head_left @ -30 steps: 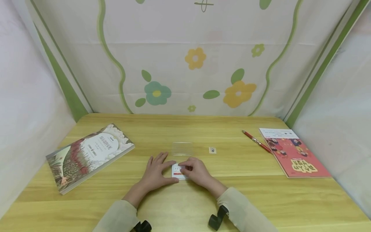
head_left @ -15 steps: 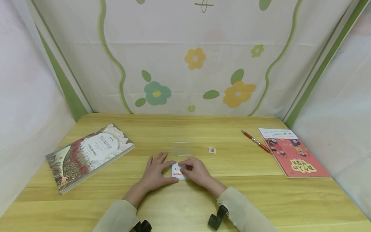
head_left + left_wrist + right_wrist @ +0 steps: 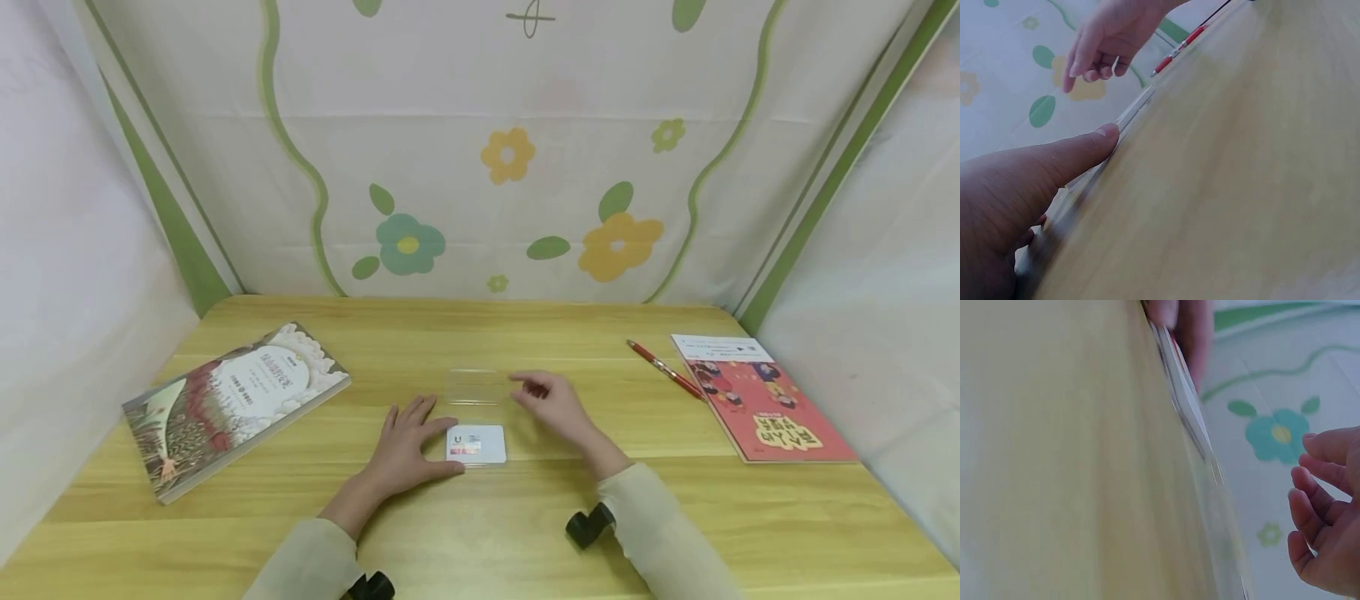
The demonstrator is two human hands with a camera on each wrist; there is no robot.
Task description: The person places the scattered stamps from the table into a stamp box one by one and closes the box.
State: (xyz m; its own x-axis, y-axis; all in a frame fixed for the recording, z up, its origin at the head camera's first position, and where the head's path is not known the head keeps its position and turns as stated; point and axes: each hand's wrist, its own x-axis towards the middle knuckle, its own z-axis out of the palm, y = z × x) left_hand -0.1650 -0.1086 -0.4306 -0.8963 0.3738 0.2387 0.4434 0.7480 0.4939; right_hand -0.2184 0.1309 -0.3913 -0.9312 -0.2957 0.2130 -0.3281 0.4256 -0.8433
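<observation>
A white card with dark and reddish print sits in a shallow clear plastic case on the table. My left hand holds the case's left end, forefinger at the far edge and thumb at the near one. In the left wrist view the thumb lies against the case's side. Right behind is a flat clear plastic piece resembling a lid. My right hand hovers to the right of that piece, fingers loosely bent and holding nothing, as the right wrist view shows. It covers the spot where a small printed square lay.
A thick illustrated book lies at the left of the wooden table. On the right are a red pen and a red booklet. A flowered cloth hangs behind the table.
My right hand has left the card and moved right and away from me, uncovering the card's right part. The left hand stays in place. The small printed square is now hidden.
</observation>
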